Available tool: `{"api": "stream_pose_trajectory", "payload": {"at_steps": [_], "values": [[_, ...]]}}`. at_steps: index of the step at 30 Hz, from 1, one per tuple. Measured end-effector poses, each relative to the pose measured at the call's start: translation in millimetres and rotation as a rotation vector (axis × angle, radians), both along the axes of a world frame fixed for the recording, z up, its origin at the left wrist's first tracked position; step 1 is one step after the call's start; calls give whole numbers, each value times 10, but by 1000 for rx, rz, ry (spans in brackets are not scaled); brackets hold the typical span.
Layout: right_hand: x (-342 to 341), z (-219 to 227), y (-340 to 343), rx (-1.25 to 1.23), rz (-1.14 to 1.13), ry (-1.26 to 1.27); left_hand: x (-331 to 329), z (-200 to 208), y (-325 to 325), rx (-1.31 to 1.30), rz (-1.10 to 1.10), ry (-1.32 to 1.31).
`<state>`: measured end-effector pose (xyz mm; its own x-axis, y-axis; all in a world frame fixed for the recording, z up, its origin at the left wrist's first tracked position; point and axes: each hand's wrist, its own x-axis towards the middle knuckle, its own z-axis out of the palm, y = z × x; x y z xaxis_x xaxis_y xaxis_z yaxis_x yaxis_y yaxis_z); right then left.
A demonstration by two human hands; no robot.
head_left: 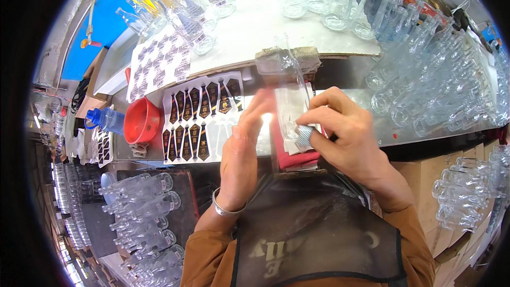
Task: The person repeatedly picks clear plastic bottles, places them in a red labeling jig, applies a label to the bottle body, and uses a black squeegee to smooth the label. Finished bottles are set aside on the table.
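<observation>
Clear glass bottle (291,82) lying lengthwise, seemingly on red cloth (289,157).

Two sheets of dark shield-shaped labels (199,114), possibly gold-edged.

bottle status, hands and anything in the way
Left hand flat against clear bottle. Right hand grips its capped end. Label sheet beside, nothing blocking.

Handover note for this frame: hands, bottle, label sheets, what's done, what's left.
Left hand: open, flat, palm against the side of the clear bottle.
Right hand: gripping the bottle's lower end on the red cloth.
The bottle lies on the cloth, neck pointing away.
Label sheet left of the hands, partly used: several spots are blank.
Bare bottles piled right, more lower left.
Whether this bottle's label is on: cannot tell.
</observation>
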<state>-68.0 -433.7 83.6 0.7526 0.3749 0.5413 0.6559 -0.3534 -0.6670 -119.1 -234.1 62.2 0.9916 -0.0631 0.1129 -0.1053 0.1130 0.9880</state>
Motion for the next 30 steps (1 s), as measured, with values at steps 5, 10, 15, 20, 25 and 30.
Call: {"api": "stream_pose_trajectory", "payload": {"at_steps": [5,10,15,20,25,30], "values": [[325,60,-92,0,223,352,309,-490,105,31,53,-11],[787,-410,50,12,204,402,537,-569,-122,235,47,24],[1025,-479,134,13,32,402,622,-688,-144,400,73,-53],[1060,-624,33,155,-113,432,608,-651,-120,496,78,-155],[673,-760,-116,136,-17,642,773,-525,-86,709,82,-341],[439,-778,-116,-3,47,603,823,-527,-126,787,113,-289]]}}
